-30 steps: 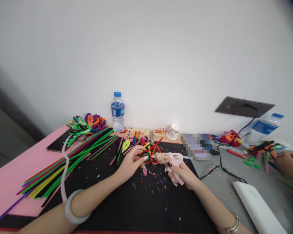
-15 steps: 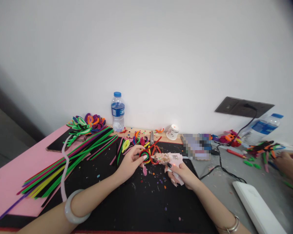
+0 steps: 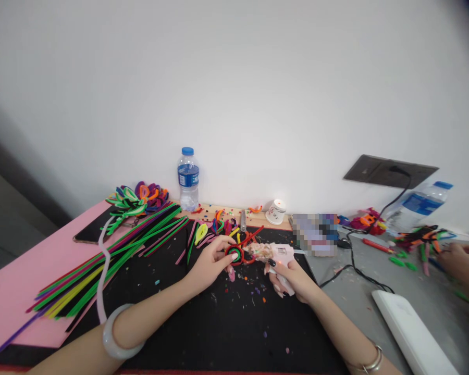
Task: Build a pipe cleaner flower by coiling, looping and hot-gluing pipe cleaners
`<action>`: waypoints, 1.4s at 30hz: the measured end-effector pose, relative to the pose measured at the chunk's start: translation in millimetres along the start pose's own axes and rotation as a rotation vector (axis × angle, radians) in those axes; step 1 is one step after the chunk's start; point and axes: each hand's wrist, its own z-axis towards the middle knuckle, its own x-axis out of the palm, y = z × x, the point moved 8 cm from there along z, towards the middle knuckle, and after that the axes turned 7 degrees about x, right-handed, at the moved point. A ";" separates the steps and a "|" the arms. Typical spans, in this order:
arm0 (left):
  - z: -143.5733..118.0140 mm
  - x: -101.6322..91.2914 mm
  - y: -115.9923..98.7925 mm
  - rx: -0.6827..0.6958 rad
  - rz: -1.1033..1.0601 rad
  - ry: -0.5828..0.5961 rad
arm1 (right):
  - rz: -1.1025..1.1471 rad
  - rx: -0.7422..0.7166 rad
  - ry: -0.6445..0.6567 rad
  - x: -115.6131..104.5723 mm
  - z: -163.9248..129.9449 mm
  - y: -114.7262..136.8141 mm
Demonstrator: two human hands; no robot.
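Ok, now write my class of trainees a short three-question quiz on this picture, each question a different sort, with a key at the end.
1. Multiple choice: what does the person's right hand hold?
A) a paper cup
B) a glue gun
C) a water bottle

2. True or false: a pale bangle circles the person's left forearm.

3. Short answer: what colour is the outer ring of the pipe-cleaner coil in the left hand?

Key: 1. B; 2. True; 3. Red.
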 end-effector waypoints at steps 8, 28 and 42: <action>-0.6 0.4 -0.9 0.009 0.005 0.003 | 0.011 0.013 0.020 -0.4 0.7 -3.0; 1.3 -3.8 -12.2 0.030 0.050 -0.043 | -0.002 0.023 0.016 -2.8 1.6 -7.4; -0.2 -1.4 -7.0 0.033 0.034 -0.006 | 0.016 -0.007 0.011 -1.6 0.8 -2.3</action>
